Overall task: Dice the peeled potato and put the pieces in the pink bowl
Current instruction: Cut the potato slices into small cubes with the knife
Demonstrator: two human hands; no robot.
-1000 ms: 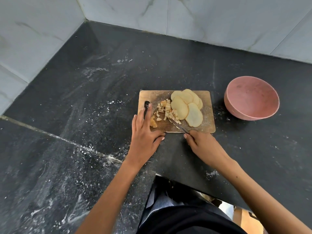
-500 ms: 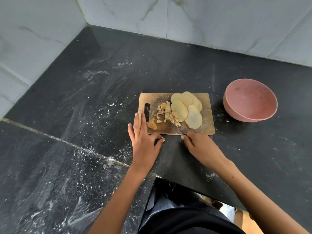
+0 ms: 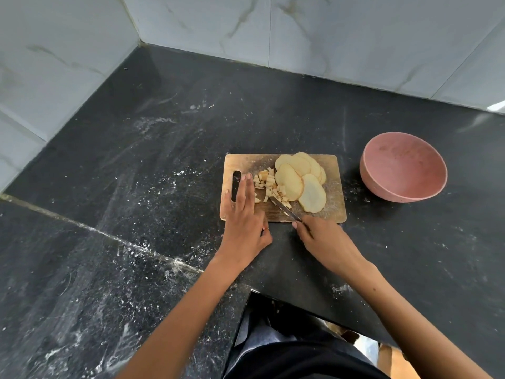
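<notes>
A dusty black surface (image 3: 136, 165) meets marble walls (image 3: 328, 36). At centre, the left hand (image 3: 243, 214) lies flat beside potato dice (image 3: 269, 184); the right hand (image 3: 325, 239) grips a knife (image 3: 284, 210). The pink bowl (image 3: 403, 166) sits right.

Pale potato slices (image 3: 300, 181) fanned beside small dice (image 3: 269, 186), pink bowl (image 3: 404, 167) (upright) well apart

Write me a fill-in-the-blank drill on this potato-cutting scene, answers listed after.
1. The round pink bowl holds ____ potato pieces.
2. The right hand grips a ____ whose blade lies among the small diced potato cubes.
3. The flat left hand rests on the wooden cutting ____.
4. The pale uncut potato slices lie to the ____ of the cubes.

Answers: no; knife; board; right
</notes>
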